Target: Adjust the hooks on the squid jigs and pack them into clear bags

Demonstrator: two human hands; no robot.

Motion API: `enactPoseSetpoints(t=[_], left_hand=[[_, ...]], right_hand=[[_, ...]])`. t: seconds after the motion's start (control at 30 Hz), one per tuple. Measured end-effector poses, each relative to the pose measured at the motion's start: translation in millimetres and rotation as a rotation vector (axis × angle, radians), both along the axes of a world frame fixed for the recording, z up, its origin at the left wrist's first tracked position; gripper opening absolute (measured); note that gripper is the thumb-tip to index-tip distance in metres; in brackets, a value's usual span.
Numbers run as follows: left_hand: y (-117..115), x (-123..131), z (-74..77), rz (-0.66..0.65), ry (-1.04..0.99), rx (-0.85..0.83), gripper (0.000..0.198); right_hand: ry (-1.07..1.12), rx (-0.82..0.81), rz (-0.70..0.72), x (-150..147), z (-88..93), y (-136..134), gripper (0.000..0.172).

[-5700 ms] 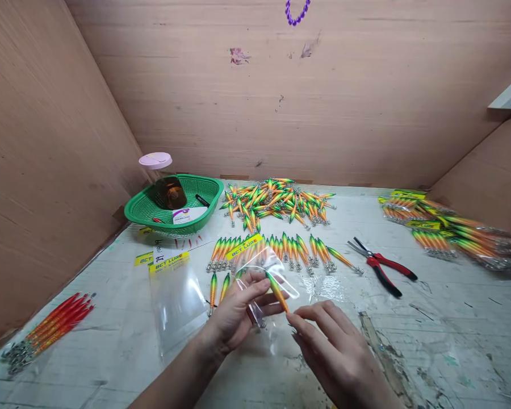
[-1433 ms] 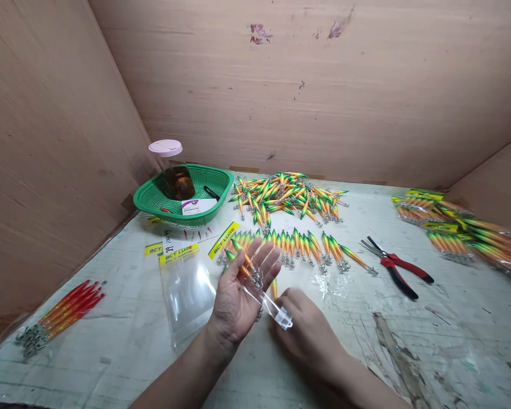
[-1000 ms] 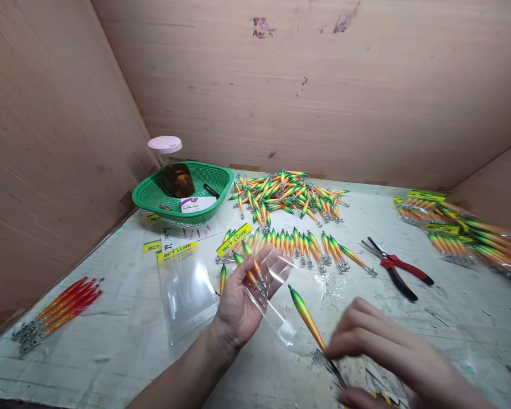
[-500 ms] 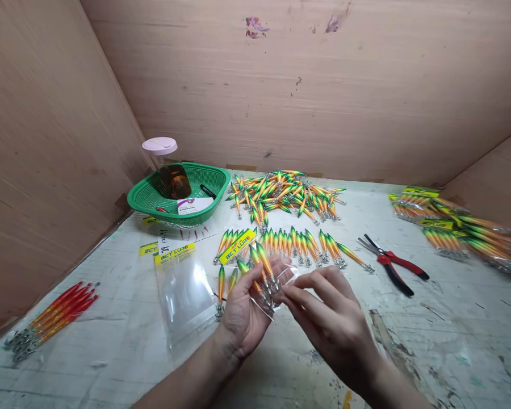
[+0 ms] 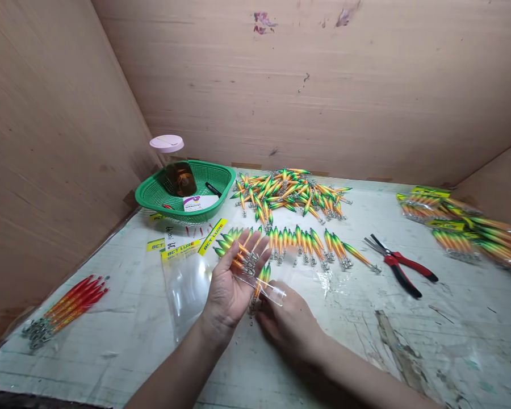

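My left hand is palm up, thumb folded over a clear plastic bag with a yellow "BCT LURE" header. Inside the bag lie several green-and-orange fishing lures, hooks toward my fingers. The bag's clear end sticks out to the right, over my right hand. That hand is low at the table, its fingers curled closed on a few more lures; the fingertips are partly hidden by the bag's end. Behind both hands runs a row of the same lures.
Flat clear bags lie left of my hands. Red lures are further left. A green basket holding a drink cup stands behind, beside a lure pile. Red-handled pliers and packed lures are at right.
My right hand has let go of the bag's end and moved down and left to lures on the table. My left hand has tilted the bag and shifted it left.
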State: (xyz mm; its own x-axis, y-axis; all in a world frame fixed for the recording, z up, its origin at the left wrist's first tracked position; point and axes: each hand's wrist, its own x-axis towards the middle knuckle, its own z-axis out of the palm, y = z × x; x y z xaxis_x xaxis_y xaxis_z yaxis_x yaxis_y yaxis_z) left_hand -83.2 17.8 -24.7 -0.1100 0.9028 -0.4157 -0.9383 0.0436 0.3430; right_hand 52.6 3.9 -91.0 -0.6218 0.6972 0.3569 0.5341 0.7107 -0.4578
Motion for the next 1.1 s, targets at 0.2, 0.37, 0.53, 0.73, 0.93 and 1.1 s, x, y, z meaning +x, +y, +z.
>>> enactPoseSetpoints(t=[0.2, 0.37, 0.53, 0.73, 0.93, 1.1], left_hand=[[1, 2, -2.1, -0.025, -0.010, -0.047, 0.034], [-3, 7, -2.6, -0.096, -0.012, -0.078, 0.032], [-9, 15, -3.8, -0.236, -0.012, -0.068, 0.031], [-14, 20, -6.6, -0.326, -0.011, -0.069, 0.037], [-14, 20, -3.0, -0.333, 0.002, -0.090, 0.036], [-16, 24, -4.6, -0.346, -0.003, -0.090, 0.024]], right_hand=[[0.051, -0.027, -0.038, 57, 35.6, -10, 0.011], [0.174, -0.133, -0.010, 128, 94.6, -13, 0.021], [0.093, -0.063, 0.153, 99, 116.1, -11, 0.019], [0.060, 0.454, -0.053, 53, 93.8, -6, 0.025], [0.044, 0.490, -0.073, 58, 85.6, -8, 0.025], [0.110, 0.415, -0.063, 54, 82.4, -7, 0.020]])
